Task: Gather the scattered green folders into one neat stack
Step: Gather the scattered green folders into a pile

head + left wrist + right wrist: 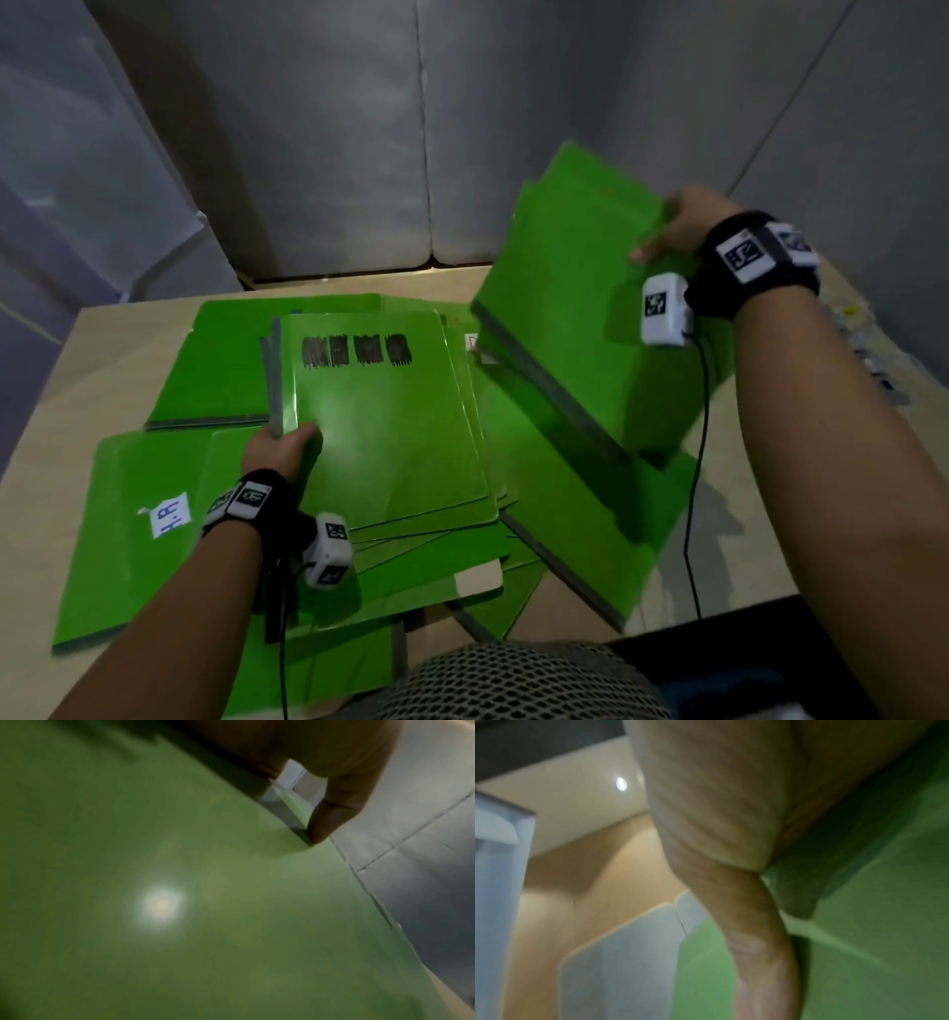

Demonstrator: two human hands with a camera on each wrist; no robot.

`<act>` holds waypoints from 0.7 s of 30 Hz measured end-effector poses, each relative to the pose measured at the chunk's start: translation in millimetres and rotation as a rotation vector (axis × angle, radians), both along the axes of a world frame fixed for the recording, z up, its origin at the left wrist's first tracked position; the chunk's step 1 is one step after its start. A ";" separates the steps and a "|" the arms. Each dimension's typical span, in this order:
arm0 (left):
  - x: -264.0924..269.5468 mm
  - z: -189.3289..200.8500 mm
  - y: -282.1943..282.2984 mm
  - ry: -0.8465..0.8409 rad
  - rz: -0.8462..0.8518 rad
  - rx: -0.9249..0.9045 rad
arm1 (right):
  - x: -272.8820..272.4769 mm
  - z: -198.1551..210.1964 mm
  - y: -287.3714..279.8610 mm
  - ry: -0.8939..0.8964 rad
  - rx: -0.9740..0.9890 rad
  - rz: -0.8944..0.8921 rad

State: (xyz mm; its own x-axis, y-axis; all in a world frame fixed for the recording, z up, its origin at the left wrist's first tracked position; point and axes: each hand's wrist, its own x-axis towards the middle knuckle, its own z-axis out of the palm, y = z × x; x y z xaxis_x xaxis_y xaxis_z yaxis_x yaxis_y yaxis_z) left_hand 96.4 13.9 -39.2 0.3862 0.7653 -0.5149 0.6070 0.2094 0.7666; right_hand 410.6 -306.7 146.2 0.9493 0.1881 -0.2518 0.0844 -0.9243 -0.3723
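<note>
Several green folders (pixel 169 509) lie fanned across the tabletop (pixel 102 360), mid-frame. Left hand (pixel 280 449) pinches the scribbled top folder (pixel 385 426) at its spine; right hand (pixel 672 226) grips, probably, two tilted folders (pixel 565 308) upper right.

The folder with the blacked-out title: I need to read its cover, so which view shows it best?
The head view: the folder with the blacked-out title lies fully visible, left hand gripping its edge. Left wrist shows blurred green; right wrist shows none.
</note>
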 end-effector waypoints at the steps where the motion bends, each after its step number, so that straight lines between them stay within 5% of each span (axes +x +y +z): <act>1: 0.5 -0.3 -0.5 0.015 -0.016 -0.003 | 5.1 3.4 3.1 -0.025 0.102 -0.057; 5: 0.8 -3.0 -2.5 0.052 -0.064 -0.039 | -10.0 -15.3 23.5 -0.029 0.432 -0.162; 8: -1.3 -3.8 -2.5 0.065 -0.106 -0.115 | -44.8 -75.4 43.5 0.144 0.508 -0.159; 14: -1.9 2.7 -0.9 0.174 -0.212 -0.160 | -123.7 -185.4 63.2 0.345 0.279 -0.266; 17: -0.9 3.1 -5.4 0.096 -0.100 -0.334 | -144.5 -202.4 72.0 0.410 0.203 -0.196; 21: 7.1 -2.5 -0.2 0.073 -0.157 -0.313 | -152.5 -201.5 86.9 0.290 0.063 -0.030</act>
State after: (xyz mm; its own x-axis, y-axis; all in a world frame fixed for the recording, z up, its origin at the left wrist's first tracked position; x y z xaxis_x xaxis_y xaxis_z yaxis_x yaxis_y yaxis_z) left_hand 103.6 13.7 -41.8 0.4404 0.5003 -0.7455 0.7013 0.3267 0.6336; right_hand 258.1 -219.8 -55.3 0.8447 0.1852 -0.5021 -0.0608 -0.8989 -0.4339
